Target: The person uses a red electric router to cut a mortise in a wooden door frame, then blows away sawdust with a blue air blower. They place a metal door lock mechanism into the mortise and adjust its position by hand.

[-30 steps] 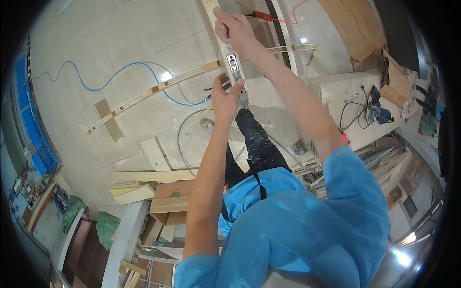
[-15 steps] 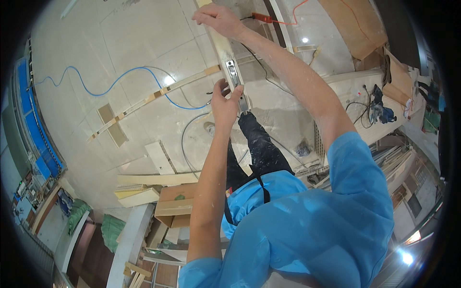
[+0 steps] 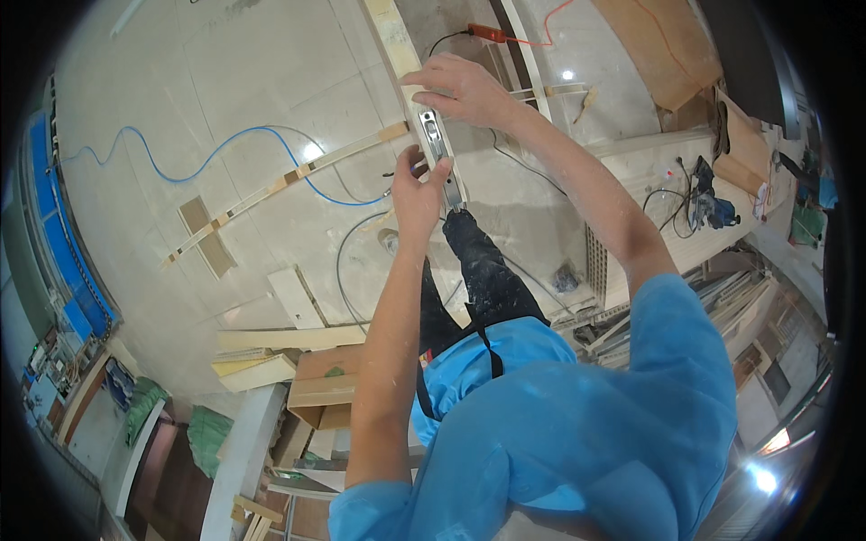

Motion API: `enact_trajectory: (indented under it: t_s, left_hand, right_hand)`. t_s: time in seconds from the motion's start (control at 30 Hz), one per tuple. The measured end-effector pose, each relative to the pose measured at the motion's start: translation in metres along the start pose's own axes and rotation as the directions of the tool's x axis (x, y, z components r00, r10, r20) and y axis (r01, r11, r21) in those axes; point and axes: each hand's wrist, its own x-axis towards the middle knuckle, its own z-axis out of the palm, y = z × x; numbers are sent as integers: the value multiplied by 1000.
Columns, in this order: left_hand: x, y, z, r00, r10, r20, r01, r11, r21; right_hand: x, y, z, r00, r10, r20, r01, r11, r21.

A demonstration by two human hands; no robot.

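Observation:
A long, narrow silvery metal slide rail (image 3: 436, 138) lies along a pale wooden board (image 3: 390, 34) that runs away from me above my knee. My left hand (image 3: 422, 194) is closed round the rail near its close end, the thumb on it and the fingers bent at the left edge. Something small and dark shows by those fingers; its kind I cannot make out. Just past the rail's far end, my right hand (image 3: 469, 90) reaches across the board from the right. Its fingers are stretched out and the thumb is apart from them; I see nothing between them.
A blue hose (image 3: 225, 144) winds over the tiled floor, its end near my left hand. A thin wooden strip (image 3: 271, 189) lies on the left. To the right are a corded power tool (image 3: 713, 207) and an orange power strip (image 3: 487, 33). A cardboard box (image 3: 320, 383) stands at lower left.
My right hand has come back toward me along the board, from its far part to just past the rail's far end. My left hand has stayed at the rail.

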Motion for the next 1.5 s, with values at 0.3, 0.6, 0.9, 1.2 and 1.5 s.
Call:
enact_trajectory:
  t_s: [0.3, 0.6, 0.9, 1.2, 1.5]
  left_hand:
    - [-2, 4, 1, 1000, -19, -14, 19, 1000, -1]
    - [-1, 3, 0, 1000, -12, -3, 12, 999, -35]
    - [0, 1, 0, 1000, -19, -8, 19, 1000, -7]
    - [-3, 6, 1, 999, -31, -7, 31, 999, -36]
    - [-1, 3, 0, 1000, -25, -2, 25, 999, -29]
  right_hand:
    - [-9, 7, -3, 995, -90, 38, 92, 994, -63]
    - [-13, -2, 9, 999, 12, 33, -12, 1000, -5]
    - [-24, -5, 2, 994, 5, 113, 15, 983, -180]
    - [-53, -7, 9, 985, 173, 19, -171, 982, -85]
    - [-53, -18, 14, 999, 24, -26, -27, 993, -112]
